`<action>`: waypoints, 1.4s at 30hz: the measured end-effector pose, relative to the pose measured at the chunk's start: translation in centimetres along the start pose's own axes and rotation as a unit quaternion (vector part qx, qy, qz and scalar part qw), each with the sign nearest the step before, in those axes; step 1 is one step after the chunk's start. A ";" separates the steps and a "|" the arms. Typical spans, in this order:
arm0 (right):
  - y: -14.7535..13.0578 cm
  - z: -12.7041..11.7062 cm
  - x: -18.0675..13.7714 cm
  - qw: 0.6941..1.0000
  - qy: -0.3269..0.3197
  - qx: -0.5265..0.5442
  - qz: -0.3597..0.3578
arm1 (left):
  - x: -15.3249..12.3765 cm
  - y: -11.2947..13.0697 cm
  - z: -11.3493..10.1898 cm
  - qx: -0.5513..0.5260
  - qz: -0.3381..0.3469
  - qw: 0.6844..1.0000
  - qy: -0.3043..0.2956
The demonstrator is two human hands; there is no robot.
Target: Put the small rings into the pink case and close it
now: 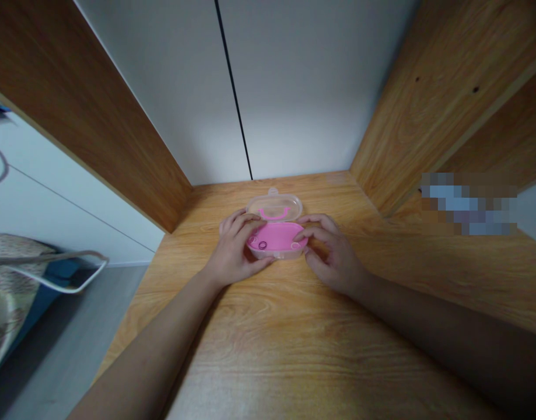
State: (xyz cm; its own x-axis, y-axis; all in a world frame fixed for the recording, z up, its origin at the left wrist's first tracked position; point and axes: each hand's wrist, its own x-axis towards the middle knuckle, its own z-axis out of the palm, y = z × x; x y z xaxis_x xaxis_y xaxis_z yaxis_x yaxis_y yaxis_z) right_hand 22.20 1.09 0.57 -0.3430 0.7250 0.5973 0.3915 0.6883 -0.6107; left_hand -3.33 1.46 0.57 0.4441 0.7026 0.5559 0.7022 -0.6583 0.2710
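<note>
A small pink plastic case (277,236) lies open on the wooden desk (294,326), its clear lid (274,206) tipped back toward the wall. A small dark ring (262,245) rests on the pink inside, near the left end. My left hand (235,251) curls around the case's left end, with fingers over the rim. My right hand (333,254) grips the right end, fingertips pressed on the rim. Both hands hold the case down on the desk.
Wooden side panels (97,111) wall in the desk left and right, with a white wall (294,87) behind. A cushioned chair with a strap (44,262) stands at the lower left, beyond the desk's left edge. A blurred patch sits at the right.
</note>
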 end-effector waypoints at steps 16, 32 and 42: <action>1.0 0.8 -0.6 0.994 -0.017 0.010 0.104 | 0.1 0.2 -0.2 -0.007 -0.007 1.000 -0.010; 0.7 1.3 -0.1 0.993 -0.015 0.083 0.081 | 0.0 0.5 -0.4 -0.022 -0.023 0.999 0.028; 0.6 1.4 -0.4 0.990 -0.008 0.099 0.103 | 0.0 0.1 -0.3 -0.039 -0.009 0.995 0.087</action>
State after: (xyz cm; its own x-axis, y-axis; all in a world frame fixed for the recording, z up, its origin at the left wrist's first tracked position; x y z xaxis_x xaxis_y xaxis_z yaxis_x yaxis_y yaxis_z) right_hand 21.43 1.26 -0.78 -0.2879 0.8499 0.4414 0.2803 0.5155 -0.8098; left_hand -3.44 1.29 0.81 0.3245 0.6619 0.6757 0.6602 -0.6701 0.3393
